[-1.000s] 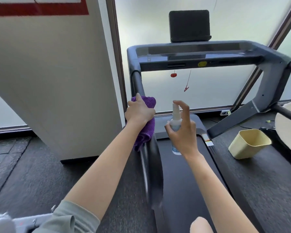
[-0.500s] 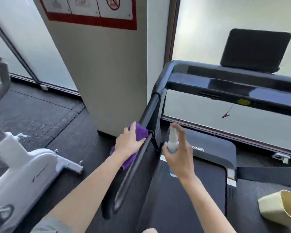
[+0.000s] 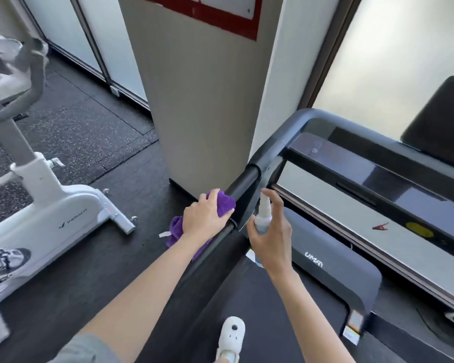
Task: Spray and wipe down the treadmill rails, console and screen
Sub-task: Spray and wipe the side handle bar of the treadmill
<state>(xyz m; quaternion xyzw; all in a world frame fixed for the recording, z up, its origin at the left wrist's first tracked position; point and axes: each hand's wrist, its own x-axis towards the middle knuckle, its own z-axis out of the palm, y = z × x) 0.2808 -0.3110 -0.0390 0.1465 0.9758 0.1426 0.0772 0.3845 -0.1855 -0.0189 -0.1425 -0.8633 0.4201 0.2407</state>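
The floor (image 3: pixel 95 132) is dark speckled rubber, with a white exercise bike (image 3: pixel 45 205) off to the left and a beige pillar (image 3: pixel 199 100) standing just beside the treadmill's left rail (image 3: pixel 243 187). Frosted windows (image 3: pixel 378 61) run behind the console (image 3: pixel 364 166). The left hand (image 3: pixel 205 216) presses a purple cloth (image 3: pixel 224 203) onto the rail, fingers curled over it. The right hand (image 3: pixel 270 231) grips a spray bottle (image 3: pixel 263 213) upright just beside the rail, forefinger on the nozzle. A white shoe (image 3: pixel 230 339) stands on the belt (image 3: pixel 260 310).
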